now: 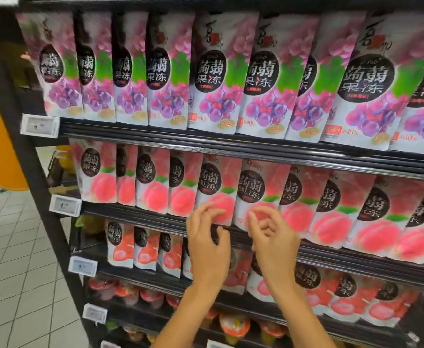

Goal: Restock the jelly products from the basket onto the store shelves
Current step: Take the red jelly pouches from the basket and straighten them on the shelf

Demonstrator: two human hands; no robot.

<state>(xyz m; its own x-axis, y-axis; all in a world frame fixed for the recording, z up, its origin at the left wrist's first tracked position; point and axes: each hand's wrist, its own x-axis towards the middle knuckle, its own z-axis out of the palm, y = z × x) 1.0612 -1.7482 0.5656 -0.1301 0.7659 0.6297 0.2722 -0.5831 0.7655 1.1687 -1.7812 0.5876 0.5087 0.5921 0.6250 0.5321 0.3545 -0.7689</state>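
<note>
Where the rack stood: a black shelf rack (231,144) filled nearly the whole view, and every level was faced with jelly.
Top row: purple grape pouches (216,71) stood upright, side by side, some leaning a little.
Middle row: pink peach pouches (331,209) stood on the second level, where both hands were.
Lower row: red pouches (120,244) were partly hidden behind the forearms.
Bottom level: jelly cups (234,325) were there, too blurred to describe.
Basket: it was not in view.
Left hand (207,244): its fingers were bent on the lower part of one peach pouch (218,187), with the thumb below near the rail. I could not tell if it really pinched.
Right hand (273,242): its fingers were loosely bent and held nothing. The index tip touched the neighbour pouch (256,187).
Price tags (40,125): these were small, white and unreadable.
Handling: the pouches looked light and soft, with glossy, probably slippery film, so they would likely bend or tip. I would hold them at the side edges or the top seam, not at the belly.
</note>
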